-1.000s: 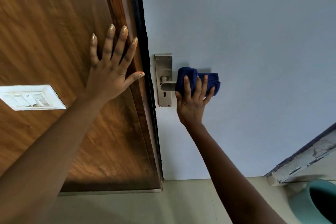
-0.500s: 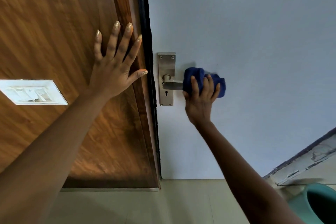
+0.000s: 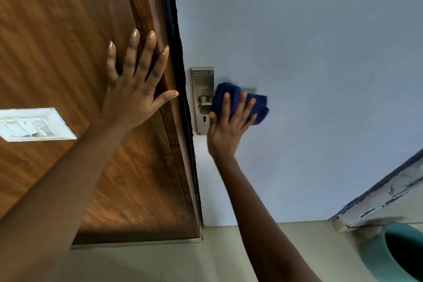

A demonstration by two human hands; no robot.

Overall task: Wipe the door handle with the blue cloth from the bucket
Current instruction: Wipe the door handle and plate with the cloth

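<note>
The metal door handle [image 3: 203, 100] sits on a tall steel plate with a keyhole, at the left edge of a pale blue-grey door [image 3: 309, 75]. My right hand [image 3: 226, 128] is shut on the blue cloth [image 3: 257, 107], which is bunched around the lever and hides most of it; only the handle's round base shows. My left hand [image 3: 135, 89] lies flat with fingers spread on the brown wooden panel [image 3: 57, 41] left of the door, holding nothing. The teal bucket [image 3: 375, 256] stands on the floor at the lower right.
A white switch plate [image 3: 34, 125] is mounted on the wooden panel at the left. A dark strip [image 3: 174, 52] runs between panel and door. Beige floor tiles [image 3: 183, 256] lie below. A worn frame edge [image 3: 384, 194] slants at the right.
My right hand has slid the cloth left along the lever, close to the plate, after moving right half a second ago. My left hand stays flat on the wood.
</note>
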